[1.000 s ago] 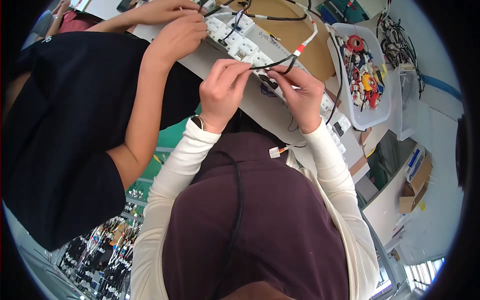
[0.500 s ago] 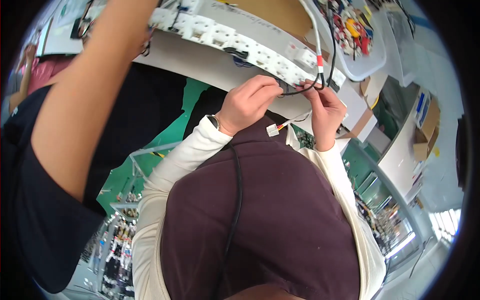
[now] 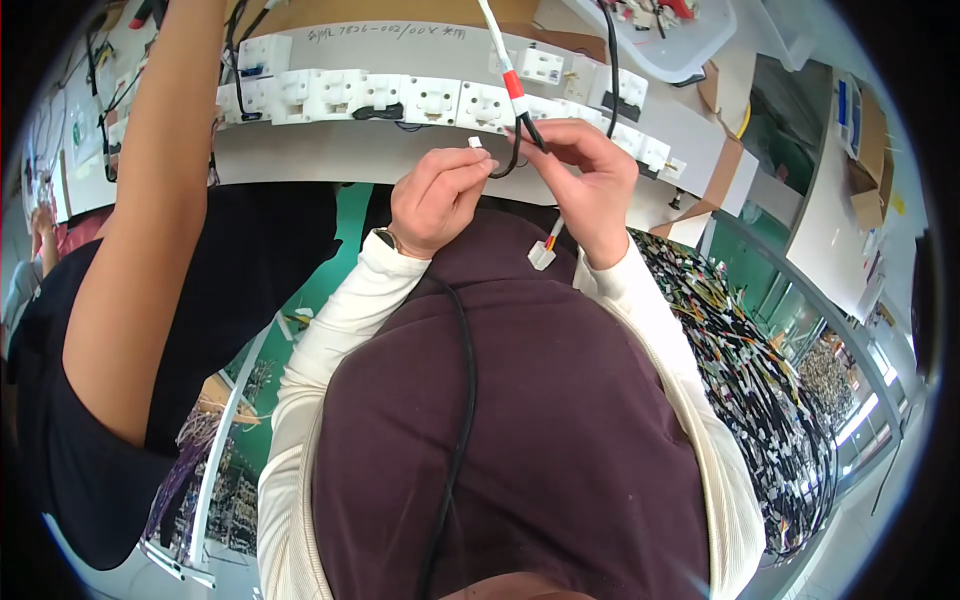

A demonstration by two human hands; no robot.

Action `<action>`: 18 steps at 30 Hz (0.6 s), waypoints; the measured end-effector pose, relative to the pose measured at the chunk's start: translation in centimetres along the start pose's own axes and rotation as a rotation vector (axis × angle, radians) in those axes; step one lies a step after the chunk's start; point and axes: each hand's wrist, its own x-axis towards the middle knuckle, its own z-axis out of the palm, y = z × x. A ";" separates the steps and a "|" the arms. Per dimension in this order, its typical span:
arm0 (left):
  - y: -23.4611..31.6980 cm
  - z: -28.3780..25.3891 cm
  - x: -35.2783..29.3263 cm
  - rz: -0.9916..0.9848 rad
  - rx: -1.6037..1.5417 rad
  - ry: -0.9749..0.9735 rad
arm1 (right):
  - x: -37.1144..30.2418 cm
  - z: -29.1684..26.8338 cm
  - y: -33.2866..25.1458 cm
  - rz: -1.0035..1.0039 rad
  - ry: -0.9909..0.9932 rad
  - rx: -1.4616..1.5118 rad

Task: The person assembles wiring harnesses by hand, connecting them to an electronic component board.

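Note:
A wire harness (image 3: 513, 88), with a white sleeve, a red band and black branches, comes down from the bench in front of me. My left hand (image 3: 432, 203) pinches one thin black branch close to its end, where a small white connector (image 3: 475, 143) stands above the fingertips. My right hand (image 3: 592, 178) is closed on the black branches just below the red band. Under that hand hangs a larger white connector (image 3: 541, 257) with red and yellow wires. A loose black cable (image 3: 469, 370) runs down over my dark apron.
White fixture blocks (image 3: 436, 102) line the bench edge. A clear bin (image 3: 672, 62) of parts stands far right. To my left is a co-worker's bare arm (image 3: 165, 190). Bundled cables (image 3: 750, 400) lie on my right, beside a metal rail (image 3: 800, 305).
Both hands have shifted left with the harness. The small white connector now shows at my left fingertips. The co-worker's arm has moved left, and my view has turned slightly.

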 end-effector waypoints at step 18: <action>0.0 -1.5 -0.9 -0.422 -0.047 0.234 | 3.7 5.3 -0.2 -0.259 -0.167 -0.405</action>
